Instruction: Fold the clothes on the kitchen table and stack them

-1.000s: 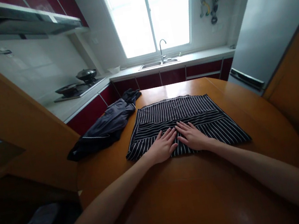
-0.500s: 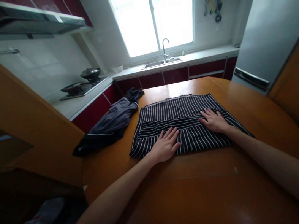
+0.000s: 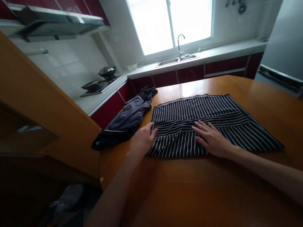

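Note:
A black garment with white stripes (image 3: 194,108) lies folded on the wooden table, a band of sideways stripes running across its middle. At its left edge is my left hand (image 3: 141,140), fingers curled in and thumb over the cloth, closed on that edge. The fingertips are partly hidden. My right hand (image 3: 213,139) rests palm down on the front half of the cloth, fingers stretched out. Small creases run through the fabric between the two hands.
A dark grey and black garment (image 3: 128,115) lies crumpled on the left side of the round wooden table (image 3: 211,189). Beyond are a counter with a sink (image 3: 167,62) and a stove with pans (image 3: 107,72). A refrigerator (image 3: 287,34) stands at right.
My left hand has moved from flat on the cloth to its left edge and closed there. My right hand has slid left toward the middle. The view has turned slightly left.

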A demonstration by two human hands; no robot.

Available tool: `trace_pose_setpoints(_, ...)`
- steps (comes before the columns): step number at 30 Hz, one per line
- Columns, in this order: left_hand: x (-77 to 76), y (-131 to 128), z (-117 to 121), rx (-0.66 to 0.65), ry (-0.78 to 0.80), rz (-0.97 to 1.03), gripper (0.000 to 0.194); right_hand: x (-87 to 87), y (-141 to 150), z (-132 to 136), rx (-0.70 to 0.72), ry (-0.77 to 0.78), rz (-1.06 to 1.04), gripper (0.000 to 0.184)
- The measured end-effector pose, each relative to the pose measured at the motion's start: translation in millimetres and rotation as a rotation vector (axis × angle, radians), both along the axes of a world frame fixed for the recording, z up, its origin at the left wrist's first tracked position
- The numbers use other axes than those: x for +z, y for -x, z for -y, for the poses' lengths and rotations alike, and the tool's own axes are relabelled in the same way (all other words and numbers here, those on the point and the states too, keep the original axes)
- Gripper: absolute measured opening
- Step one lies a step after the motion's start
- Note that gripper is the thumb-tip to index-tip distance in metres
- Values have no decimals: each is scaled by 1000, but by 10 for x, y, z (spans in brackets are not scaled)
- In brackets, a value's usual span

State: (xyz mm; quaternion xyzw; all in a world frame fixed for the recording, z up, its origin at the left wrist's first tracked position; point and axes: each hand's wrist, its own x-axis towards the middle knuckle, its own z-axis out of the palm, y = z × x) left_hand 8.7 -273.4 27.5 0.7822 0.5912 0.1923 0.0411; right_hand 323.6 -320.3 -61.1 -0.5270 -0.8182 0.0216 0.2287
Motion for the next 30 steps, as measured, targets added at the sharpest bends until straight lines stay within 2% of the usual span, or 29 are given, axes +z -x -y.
trace_pose_setpoints(1,-37,146,-7,57,62,28,42,-13,38,22,23,15,6,59)
trace_pose_setpoints(3,-178,386,10,91,187,145,51,-44,73,41,47,44,18,59)
trace_pose_setpoints(7,-471,588,109,8,342,483,70,-87,64,32,47,58,46,61)
trace_pose_setpoints(10,-509,596,161,2,386,673,70,-87,58,27,43,57,61,61)
trace_pose_setpoints(12,-482,603,182,20,341,724,65,-84,60,26,43,63,70,61)
trace_pose_setpoints(14,-478,627,208,38,271,696,59,-86,62,24,44,66,80,62)
trace_pose_setpoints(17,-560,685,269,45,195,533,46,-94,62,17,48,67,84,62)
trace_pose_setpoints(20,-661,766,319,31,189,327,36,-92,62,15,61,74,90,62)
trace_pose_setpoints(22,-662,820,306,3,225,208,35,-85,65,18,64,79,96,62)
trace_pose_setpoints(24,-587,826,237,-30,213,96,39,-78,69,22,61,82,99,63)
trace_pose_setpoints(26,-454,733,115,-32,110,-2,43,-76,73,23,61,85,102,63)
trace_pose_setpoints(28,-323,519,-33,-46,-5,-64,46,-78,73,21,62,84,102,62)
trace_pose_setpoints(30,-263,220,-171,-136,-47,-67,45,-82,70,17,63,80,97,61)
